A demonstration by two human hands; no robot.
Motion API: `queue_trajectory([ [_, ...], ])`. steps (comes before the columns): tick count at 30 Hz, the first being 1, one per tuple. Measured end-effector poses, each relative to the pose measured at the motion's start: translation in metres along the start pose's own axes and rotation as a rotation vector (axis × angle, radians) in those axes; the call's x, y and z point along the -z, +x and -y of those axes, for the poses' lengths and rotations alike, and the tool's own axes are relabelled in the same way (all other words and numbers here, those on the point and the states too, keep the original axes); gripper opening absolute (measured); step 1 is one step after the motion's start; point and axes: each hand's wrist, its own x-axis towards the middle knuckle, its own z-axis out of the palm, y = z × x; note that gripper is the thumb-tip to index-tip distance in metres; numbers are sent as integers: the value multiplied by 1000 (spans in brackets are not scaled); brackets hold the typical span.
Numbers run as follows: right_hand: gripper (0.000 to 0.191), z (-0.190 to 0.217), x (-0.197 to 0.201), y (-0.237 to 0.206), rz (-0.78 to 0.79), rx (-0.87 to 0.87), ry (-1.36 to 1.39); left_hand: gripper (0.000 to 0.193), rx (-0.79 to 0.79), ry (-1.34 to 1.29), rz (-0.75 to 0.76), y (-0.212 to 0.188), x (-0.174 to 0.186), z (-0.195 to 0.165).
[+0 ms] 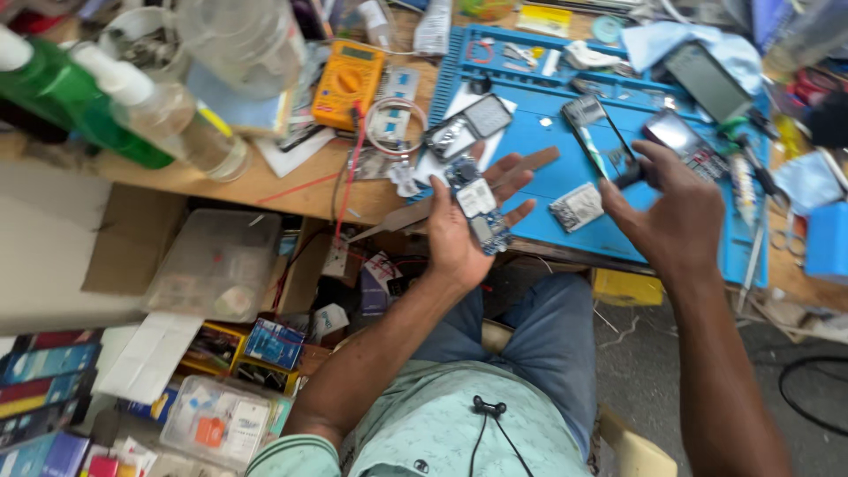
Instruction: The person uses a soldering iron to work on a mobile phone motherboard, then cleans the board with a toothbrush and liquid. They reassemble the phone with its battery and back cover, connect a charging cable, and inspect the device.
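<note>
My left hand (468,225) is held palm up in front of the bench edge, and a small blue phone circuit board (478,205) with silver shields lies across its fingers. My right hand (667,208) is over the blue work mat (548,146), fingers pinched on the lower end of a long dark phone screen frame (601,140). A second dark phone part (682,141) lies just behind that hand. A silver shielded board piece (576,208) lies on the mat between my two hands.
A yellow multimeter (349,81) with a red lead sits at mid bench. Green and clear bottles (106,110) stand at the left. Open phone shells (468,126) lie on the mat's left part. Plastic boxes (216,261) and cartons crowd the lower left. Tools line the right side.
</note>
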Motion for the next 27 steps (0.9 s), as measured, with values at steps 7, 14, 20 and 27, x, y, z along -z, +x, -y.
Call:
queue_trajectory([
  [7, 61, 70, -18, -59, 16, 82, 310, 80, 8, 69, 33, -1, -8, 9],
  [14, 61, 94, -31, -61, 33, 114, 199, 84, -9, 10, 82, -5, -15, 3],
  [20, 61, 90, -35, -71, 68, 70, 208, 83, 42, 95, 126, -5, -14, -2],
  [27, 45, 62, -54, -80, 202, -325, 1059, 84, 66, 117, 149, -6, -5, 0],
])
